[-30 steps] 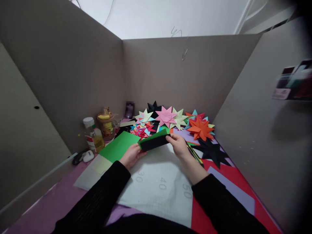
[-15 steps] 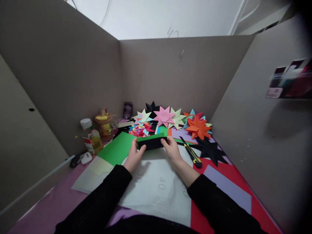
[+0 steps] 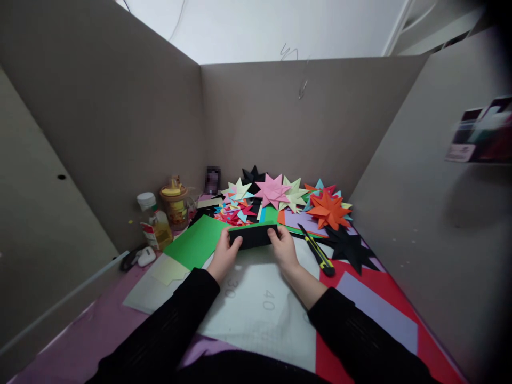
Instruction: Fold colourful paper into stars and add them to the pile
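both hands pinch one folded-looking black paper piece (image 3: pixel 253 238), held up above the white sheet (image 3: pixel 260 330), in front of the body. the left hand (image 3: pixel 224 256) grips its left end, thumb on the near face; the right hand (image 3: pixel 285 249) grips its right end the same way. the fingers behind are mostly hidden. a green edge (image 3: pixel 248 227) shows along the top of the black.

if one thumb presses harder than the other, the black and green layers could slide apart and the edges go crooked; too tight a pinch could leave a stray crease. the cutter (image 3: pixel 318 253) lies just beside the right forearm, its narrow end pointing away from the person, so a careless sweep of that arm might knock it, or nick skin if the blade is out, which i cannot tell.

counted: two hands, one black piece, one cutter, one large green sheet (image 3: pixel 196 240), one pale note (image 3: pixel 168 271), one bottle (image 3: pixel 155 226), one jar (image 3: pixel 175 210). of the big stars, one is pink (image 3: pixel 272 191), one bright orange (image 3: pixel 328 210), and two are black, one at the back (image 3: pixel 253 175), one at the right (image 3: pixel 351 248). the small stars (image 3: pixel 236 214) overlap too much to count.
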Demonstrator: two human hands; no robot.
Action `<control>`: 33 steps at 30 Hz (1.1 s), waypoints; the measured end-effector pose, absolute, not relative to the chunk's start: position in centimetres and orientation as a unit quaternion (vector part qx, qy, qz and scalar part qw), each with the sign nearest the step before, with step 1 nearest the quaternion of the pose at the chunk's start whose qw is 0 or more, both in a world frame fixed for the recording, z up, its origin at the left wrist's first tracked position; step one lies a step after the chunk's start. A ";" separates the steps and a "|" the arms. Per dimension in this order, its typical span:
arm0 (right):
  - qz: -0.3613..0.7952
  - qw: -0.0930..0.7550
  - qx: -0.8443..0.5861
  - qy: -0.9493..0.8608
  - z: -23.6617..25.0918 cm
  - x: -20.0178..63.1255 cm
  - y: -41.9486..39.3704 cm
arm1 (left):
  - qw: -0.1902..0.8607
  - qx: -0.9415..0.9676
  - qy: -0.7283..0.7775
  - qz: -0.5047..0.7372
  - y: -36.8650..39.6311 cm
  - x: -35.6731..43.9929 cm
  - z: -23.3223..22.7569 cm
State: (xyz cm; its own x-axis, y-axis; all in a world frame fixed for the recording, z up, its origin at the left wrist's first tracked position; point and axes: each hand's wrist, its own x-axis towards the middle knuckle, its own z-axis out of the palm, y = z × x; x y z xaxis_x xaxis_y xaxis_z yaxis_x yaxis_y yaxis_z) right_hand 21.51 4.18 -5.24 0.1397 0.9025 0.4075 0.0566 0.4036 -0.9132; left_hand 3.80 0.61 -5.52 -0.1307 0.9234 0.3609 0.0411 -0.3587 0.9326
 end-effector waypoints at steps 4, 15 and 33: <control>0.334 0.616 -0.431 -0.569 -5.7 21.4 4.4 | 0.345 0.559 0.456 0.601 0.7 3.9 -5.8; 0.337 0.611 -0.426 -0.576 -6.0 21.6 4.5 | 0.400 0.549 0.431 0.594 0.2 3.8 -5.1; 0.391 0.649 -0.409 -0.508 -6.5 21.6 5.1 | 0.359 0.562 0.424 0.613 0.9 3.2 -5.8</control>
